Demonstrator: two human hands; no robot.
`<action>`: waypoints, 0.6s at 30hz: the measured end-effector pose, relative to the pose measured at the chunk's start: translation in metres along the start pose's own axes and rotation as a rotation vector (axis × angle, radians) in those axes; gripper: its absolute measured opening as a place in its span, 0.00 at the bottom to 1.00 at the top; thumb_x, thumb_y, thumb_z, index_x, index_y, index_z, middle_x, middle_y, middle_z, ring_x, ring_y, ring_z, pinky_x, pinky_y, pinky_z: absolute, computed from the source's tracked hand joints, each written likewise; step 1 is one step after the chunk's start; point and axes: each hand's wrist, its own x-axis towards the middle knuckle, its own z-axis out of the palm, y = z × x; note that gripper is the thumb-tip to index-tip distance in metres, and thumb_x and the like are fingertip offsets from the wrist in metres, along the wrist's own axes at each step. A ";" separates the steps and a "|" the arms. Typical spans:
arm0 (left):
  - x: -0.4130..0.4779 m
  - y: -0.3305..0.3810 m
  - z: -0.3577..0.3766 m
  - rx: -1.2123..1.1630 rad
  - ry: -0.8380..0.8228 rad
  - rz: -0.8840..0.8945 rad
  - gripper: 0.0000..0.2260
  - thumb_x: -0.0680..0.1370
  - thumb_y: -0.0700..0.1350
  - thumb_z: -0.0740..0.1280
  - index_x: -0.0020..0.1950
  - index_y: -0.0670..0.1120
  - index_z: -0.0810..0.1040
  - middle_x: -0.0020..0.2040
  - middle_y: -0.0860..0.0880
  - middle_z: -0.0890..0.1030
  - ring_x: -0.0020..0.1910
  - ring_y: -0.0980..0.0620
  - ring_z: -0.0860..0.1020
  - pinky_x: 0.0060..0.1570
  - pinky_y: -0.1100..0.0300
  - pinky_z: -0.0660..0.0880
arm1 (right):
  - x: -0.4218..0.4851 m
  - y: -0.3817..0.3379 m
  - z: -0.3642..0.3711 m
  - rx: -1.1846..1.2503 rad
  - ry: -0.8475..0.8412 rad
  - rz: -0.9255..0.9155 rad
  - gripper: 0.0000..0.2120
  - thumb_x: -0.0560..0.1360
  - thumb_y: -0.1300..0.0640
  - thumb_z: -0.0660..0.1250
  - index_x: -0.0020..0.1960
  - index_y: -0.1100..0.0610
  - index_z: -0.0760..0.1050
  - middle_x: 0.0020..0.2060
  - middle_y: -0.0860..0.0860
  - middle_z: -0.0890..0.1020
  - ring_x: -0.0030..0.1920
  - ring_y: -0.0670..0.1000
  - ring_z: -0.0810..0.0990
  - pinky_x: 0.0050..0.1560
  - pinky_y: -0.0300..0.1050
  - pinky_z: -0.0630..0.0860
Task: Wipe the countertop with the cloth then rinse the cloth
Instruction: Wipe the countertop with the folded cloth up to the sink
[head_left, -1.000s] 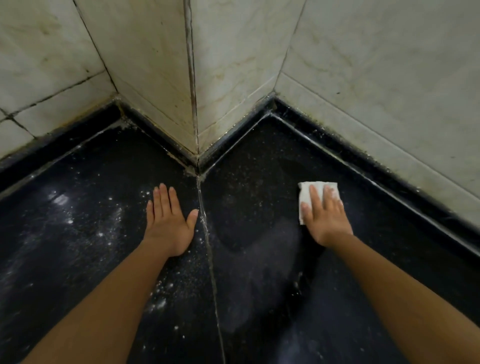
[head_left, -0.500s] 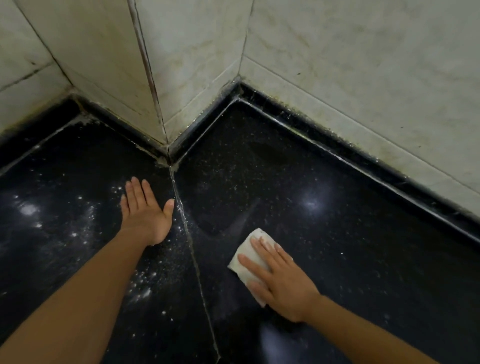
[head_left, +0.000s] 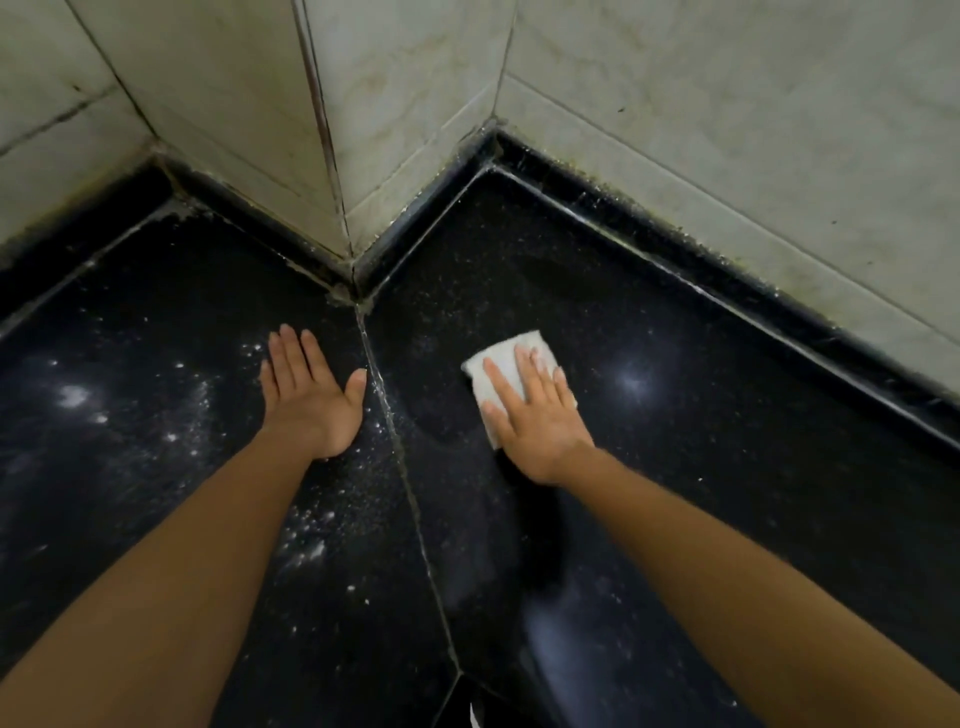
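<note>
A folded white cloth (head_left: 501, 359) lies on the black speckled countertop (head_left: 727, 493), right of the seam that runs down its middle. My right hand (head_left: 535, 415) presses flat on the cloth with straight fingers, covering its near half. My left hand (head_left: 306, 397) rests flat on the left slab, fingers straight and together, just left of the seam. White powder specks (head_left: 306, 540) are scattered over the left slab around my left forearm.
Pale tiled walls (head_left: 727, 130) close the counter at the back, with a corner pillar (head_left: 337, 156) jutting toward the seam. A raised black rim (head_left: 779, 322) runs along the foot of the right wall. A dull wiped streak (head_left: 467, 571) shows on the right slab.
My right hand has pushed the cloth away from me and to the right, back up the right slab. My left hand has stayed flat in the same spot.
</note>
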 end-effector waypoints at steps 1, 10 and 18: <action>-0.001 0.000 0.000 0.000 -0.003 0.002 0.34 0.80 0.61 0.40 0.74 0.39 0.29 0.73 0.40 0.27 0.72 0.44 0.27 0.72 0.49 0.32 | -0.020 -0.003 0.012 -0.013 -0.001 -0.046 0.28 0.78 0.40 0.31 0.75 0.44 0.31 0.76 0.56 0.34 0.75 0.56 0.32 0.73 0.53 0.31; 0.000 -0.001 0.001 -0.004 0.014 0.003 0.34 0.80 0.60 0.40 0.73 0.39 0.29 0.73 0.40 0.26 0.72 0.44 0.27 0.72 0.49 0.32 | -0.113 -0.012 0.071 -0.154 0.091 -0.318 0.26 0.83 0.42 0.44 0.78 0.46 0.48 0.77 0.57 0.54 0.77 0.58 0.52 0.71 0.54 0.49; 0.006 -0.003 0.005 -0.024 0.052 0.003 0.34 0.80 0.60 0.40 0.73 0.39 0.29 0.73 0.40 0.27 0.72 0.44 0.28 0.71 0.49 0.31 | 0.028 -0.060 0.004 -0.021 0.051 -0.153 0.25 0.82 0.44 0.37 0.76 0.43 0.33 0.76 0.54 0.33 0.75 0.53 0.30 0.73 0.52 0.30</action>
